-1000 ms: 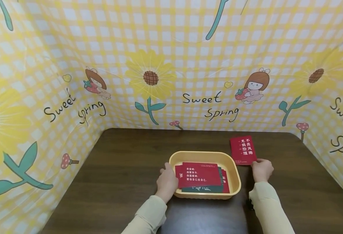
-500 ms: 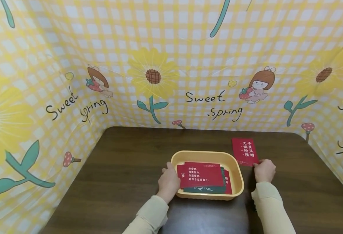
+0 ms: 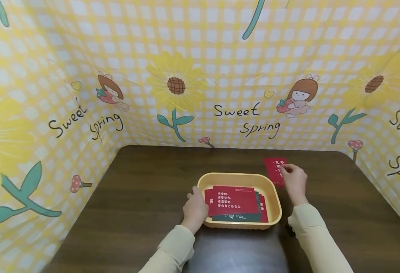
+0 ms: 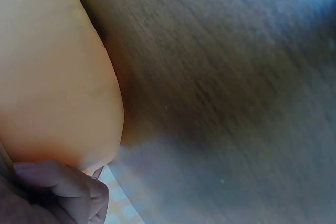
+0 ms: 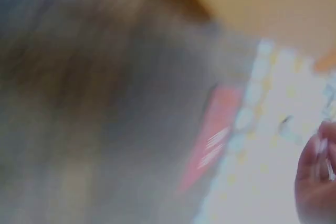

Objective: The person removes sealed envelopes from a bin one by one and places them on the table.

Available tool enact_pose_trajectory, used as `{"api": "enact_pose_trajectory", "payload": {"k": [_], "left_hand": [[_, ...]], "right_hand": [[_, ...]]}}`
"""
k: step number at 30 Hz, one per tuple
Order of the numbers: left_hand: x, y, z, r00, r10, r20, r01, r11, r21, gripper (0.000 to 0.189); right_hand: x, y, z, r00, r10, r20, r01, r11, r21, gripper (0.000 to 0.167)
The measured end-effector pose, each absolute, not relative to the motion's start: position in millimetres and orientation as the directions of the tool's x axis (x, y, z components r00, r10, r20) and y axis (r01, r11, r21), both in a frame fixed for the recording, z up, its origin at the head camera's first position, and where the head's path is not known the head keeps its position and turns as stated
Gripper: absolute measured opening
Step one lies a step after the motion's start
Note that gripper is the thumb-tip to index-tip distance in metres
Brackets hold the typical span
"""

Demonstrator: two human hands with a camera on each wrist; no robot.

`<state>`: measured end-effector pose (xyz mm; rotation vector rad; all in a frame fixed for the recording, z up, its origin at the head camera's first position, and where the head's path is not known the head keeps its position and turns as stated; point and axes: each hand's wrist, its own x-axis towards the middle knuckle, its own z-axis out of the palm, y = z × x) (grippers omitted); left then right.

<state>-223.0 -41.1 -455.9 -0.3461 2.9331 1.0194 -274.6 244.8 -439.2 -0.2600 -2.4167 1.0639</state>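
My left hand holds the left end of a yellow plastic tray; in the left wrist view the bent fingers lie against its wall. Red and green printed cards lie overlapping inside the tray, a red one with white characters uppermost. Beyond the tray's right end, another red card lies face up on the table. My right hand hovers over this card's right side, covering part of its print. Its fingers are bent with the tips close together, and no object shows between them. The right wrist view, blurred, shows the red card apart from the hand.
A dark brown wooden table carries everything. Behind it and at both sides hangs a yellow checked cloth with sunflowers and "Sweet Spring" lettering. A small dark object shows under the right sleeve.
My right hand has left the lower right corner of the red card on the table, rising and moving left above it. The left hand stays on the tray. The head view shifts slightly.
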Motion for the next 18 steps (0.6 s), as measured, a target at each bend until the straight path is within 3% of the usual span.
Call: {"api": "enact_pose_trajectory", "payload": {"k": [3, 6, 9, 14, 18], "left_hand": [[-223.8, -40.5, -456.2, -0.976, -0.202, -0.087, -0.212, 0.767, 0.605, 0.052], [-224.4, -41.2, -456.0, -0.976, -0.202, -0.087, -0.213, 0.771, 0.6, 0.052], [-223.9, -41.6, -455.6, -0.975, -0.202, -0.092, -0.216, 0.772, 0.598, 0.052], [-223.5, -41.2, -454.5, -0.974, -0.202, -0.104, -0.224, 0.772, 0.595, 0.053], [-224.1, -40.1, -454.1, -0.973, -0.202, -0.115, -0.23, 0.77, 0.595, 0.056]], "right_hand": [[-276.4, 228.0, -430.7, -0.928, 0.149, 0.342, -0.136, 0.717, -0.683, 0.017], [-275.3, 212.7, -431.0, -0.978, -0.099, 0.183, -0.196, 0.734, -0.65, 0.018], [-272.3, 200.2, -437.5, -0.966, -0.257, 0.017, -0.222, 0.798, -0.56, 0.024], [-267.2, 186.9, -446.6, -0.957, -0.283, -0.069, -0.244, 0.909, -0.338, 0.04], [-265.3, 183.5, -447.9, -0.957, -0.257, -0.136, -0.211, 0.935, -0.285, 0.059]]}}
